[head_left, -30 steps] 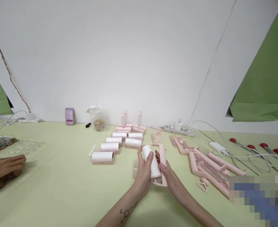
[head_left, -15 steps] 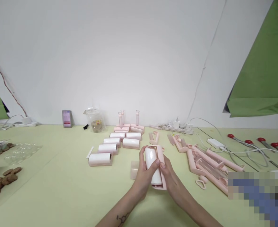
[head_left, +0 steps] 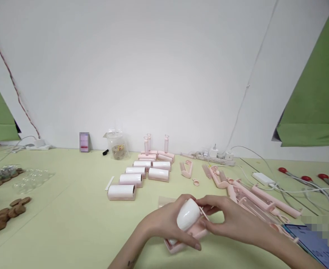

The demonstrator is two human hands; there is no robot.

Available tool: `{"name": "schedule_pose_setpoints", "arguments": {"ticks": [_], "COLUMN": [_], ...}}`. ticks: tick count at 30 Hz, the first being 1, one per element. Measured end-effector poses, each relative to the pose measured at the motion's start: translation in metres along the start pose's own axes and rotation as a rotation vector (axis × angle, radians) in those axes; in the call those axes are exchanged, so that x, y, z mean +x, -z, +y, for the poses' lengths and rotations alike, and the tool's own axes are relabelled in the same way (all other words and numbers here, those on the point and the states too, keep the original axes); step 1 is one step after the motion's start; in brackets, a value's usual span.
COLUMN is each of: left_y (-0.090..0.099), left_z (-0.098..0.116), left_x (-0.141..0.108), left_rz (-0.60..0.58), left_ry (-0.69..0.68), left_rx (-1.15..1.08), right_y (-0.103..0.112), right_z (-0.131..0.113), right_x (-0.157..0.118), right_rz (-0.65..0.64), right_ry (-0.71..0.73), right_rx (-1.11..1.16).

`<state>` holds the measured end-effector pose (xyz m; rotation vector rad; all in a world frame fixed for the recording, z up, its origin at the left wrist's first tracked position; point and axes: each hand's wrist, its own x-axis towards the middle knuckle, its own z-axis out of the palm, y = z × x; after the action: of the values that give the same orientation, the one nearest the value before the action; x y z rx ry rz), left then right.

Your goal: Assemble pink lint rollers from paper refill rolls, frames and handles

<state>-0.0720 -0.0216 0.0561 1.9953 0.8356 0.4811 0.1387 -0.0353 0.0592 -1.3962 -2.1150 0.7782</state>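
In front of me, a glossy white lint-roller roll (head_left: 187, 216) lies tilted in the fingers of my left hand (head_left: 164, 221), which curls around it with the thumb stretched along the near side. Beneath the roll is a pink plastic case (head_left: 198, 231), partly hidden by that hand. My right hand (head_left: 228, 218) pinches the thin pink end of the case between thumb and fingers, right beside the roll. Just behind my left hand a clear plastic cover (head_left: 165, 201) rests on the table. Further back lies a small pink ring piece (head_left: 196, 182).
Several white rolls in clear covers (head_left: 121, 192) stand in rows left of centre. Pink cases and parts (head_left: 254, 198) are heaped at right, near a phone (head_left: 307, 239) and white cables. Red-knobbed rods (head_left: 307, 179) lie far right; brown discs (head_left: 6, 215) lie left.
The roll and pink case have come down toward me and tilted over. My right hand has shifted from the case's side to its end. The view has turned slightly left.
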Motion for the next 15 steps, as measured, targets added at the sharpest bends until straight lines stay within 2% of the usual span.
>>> {"name": "schedule_pose_setpoints", "arguments": {"ticks": [5,11,13,15], "left_y": [-0.004,-0.013,-0.016,-0.017], "left_z": [-0.001,-0.001,-0.002,-0.002], "left_x": [0.000,0.003,0.003,0.003], "left_rz": [-0.003,-0.053,-0.054,-0.066], "left_ry": [0.020,-0.009,0.014,0.030], "left_rx": [0.074,0.139,0.160,0.165], "right_y": [0.003,0.008,0.009,0.009], "right_z": [-0.002,-0.007,-0.006,-0.003], "right_x": [-0.015,-0.021,-0.019,-0.014], "right_rz": [0.049,-0.040,-0.072,-0.047], "right_ry": [-0.082,0.047,0.057,0.034], "right_rx": [-0.110,-0.113,-0.101,-0.079]}}
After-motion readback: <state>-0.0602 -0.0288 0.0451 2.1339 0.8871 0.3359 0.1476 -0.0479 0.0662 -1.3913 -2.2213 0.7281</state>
